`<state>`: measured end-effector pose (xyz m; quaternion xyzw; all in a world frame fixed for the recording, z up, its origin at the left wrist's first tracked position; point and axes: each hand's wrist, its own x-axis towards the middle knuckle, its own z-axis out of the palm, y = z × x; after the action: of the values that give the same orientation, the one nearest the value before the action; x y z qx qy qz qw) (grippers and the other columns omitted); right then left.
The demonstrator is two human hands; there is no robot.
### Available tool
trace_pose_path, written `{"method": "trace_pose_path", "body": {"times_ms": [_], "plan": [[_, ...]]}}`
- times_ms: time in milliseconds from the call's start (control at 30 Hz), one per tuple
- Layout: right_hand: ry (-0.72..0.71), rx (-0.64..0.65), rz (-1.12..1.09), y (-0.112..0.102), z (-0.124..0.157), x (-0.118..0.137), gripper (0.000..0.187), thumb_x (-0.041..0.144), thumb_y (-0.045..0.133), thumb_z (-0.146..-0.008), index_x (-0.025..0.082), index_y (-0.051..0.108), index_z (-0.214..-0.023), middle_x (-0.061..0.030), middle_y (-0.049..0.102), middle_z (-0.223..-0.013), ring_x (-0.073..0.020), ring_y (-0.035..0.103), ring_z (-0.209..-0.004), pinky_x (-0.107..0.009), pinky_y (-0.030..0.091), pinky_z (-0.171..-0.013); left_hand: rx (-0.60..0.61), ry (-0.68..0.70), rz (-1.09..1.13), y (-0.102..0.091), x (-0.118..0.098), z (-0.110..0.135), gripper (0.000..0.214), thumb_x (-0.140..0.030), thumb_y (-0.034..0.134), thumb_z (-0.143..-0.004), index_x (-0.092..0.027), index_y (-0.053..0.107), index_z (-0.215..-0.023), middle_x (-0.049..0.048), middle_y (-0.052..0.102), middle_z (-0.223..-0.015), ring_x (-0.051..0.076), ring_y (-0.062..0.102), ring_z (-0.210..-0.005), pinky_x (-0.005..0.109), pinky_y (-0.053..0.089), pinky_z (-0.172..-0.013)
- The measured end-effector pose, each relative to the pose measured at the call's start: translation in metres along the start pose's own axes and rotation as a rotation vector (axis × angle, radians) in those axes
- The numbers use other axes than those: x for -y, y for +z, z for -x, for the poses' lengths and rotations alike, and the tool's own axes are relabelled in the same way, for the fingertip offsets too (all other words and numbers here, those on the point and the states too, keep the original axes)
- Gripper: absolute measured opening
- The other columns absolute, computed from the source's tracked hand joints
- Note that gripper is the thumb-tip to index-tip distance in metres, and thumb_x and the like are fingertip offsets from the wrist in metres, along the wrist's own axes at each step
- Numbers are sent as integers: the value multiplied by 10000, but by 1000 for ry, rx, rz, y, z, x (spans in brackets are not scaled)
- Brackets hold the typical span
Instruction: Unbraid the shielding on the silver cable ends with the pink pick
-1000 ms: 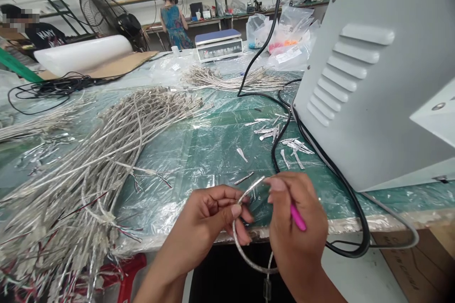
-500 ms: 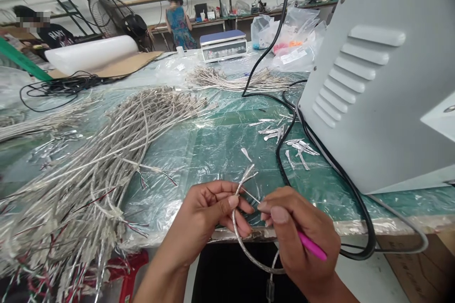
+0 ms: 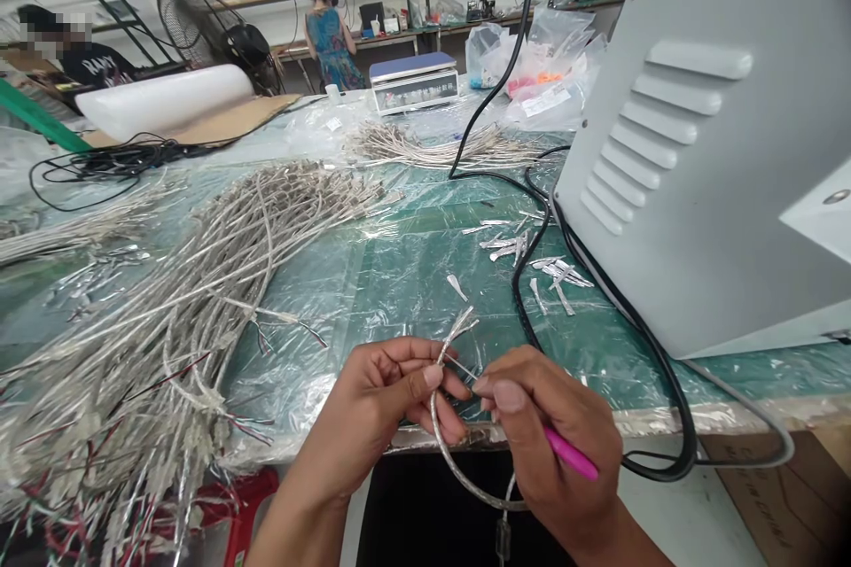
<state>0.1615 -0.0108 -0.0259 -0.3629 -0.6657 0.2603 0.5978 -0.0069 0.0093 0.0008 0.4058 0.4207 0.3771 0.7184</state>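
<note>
My left hand [image 3: 389,399] pinches a silver shielded cable [image 3: 447,447] just below its stripped end, where frayed foil and shield strands [image 3: 460,323] fan upward. The cable loops down below the table edge between my hands. My right hand [image 3: 549,434] is closed on a pink-handled tool [image 3: 570,454], and its fingertips grip a thin strand pulled sideways from the cable end. Both hands hover over the near edge of the green table [image 3: 399,275].
A big heap of similar silver cables [image 3: 199,283] covers the left side. Foil scraps [image 3: 532,261] lie mid-table. A grey machine housing [image 3: 705,151] stands at right with black cords [image 3: 532,283] running past it. A scale [image 3: 413,81] and bags sit behind; other people work farther off.
A second ago the cable end was intact between my hands. Since then its foil has split and fanned out, and my right hand has drawn one strand out to the side.
</note>
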Motion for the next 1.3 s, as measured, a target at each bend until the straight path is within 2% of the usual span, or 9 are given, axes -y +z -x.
{"method": "trace_pose_path", "body": {"times_ms": [300,567,900,1100,1300], "plan": [[18,-5,-7,1,1,-2,175,45,497,-903,146,636,-867,-8,597,-749,-89,558,-673,-220,459,-587,26,-4,-38,-1,0,0,176,-252,638,-889,-85,693,-895,96,715,-722,155,689,-580,202,530,-560],[11,-17,-24,0,1,-1,189,37,481,-898,144,633,-868,-16,611,-764,-98,574,-690,-226,471,-593,-4,-12,14,-1,0,0,163,-234,671,-864,-94,684,-945,101,732,-804,159,690,-566,218,545,-540],[21,1,6,0,1,-1,171,46,498,-896,155,623,-855,-15,609,-761,-104,578,-682,-229,468,-591,15,-23,-35,-1,0,0,172,-260,656,-877,-92,695,-879,89,712,-693,161,692,-576,201,531,-552],[14,-16,32,0,3,-1,176,27,499,-889,158,614,-859,-22,611,-781,-113,584,-704,-237,473,-607,-10,-28,7,0,0,0,181,-249,685,-855,-98,681,-953,106,732,-815,158,690,-568,219,543,-543],[27,-51,72,3,4,-3,175,26,510,-894,166,594,-831,-17,600,-781,-110,575,-708,-236,476,-614,7,-14,12,0,1,0,172,-230,665,-871,-97,681,-978,101,728,-815,162,693,-573,228,554,-546]]}}
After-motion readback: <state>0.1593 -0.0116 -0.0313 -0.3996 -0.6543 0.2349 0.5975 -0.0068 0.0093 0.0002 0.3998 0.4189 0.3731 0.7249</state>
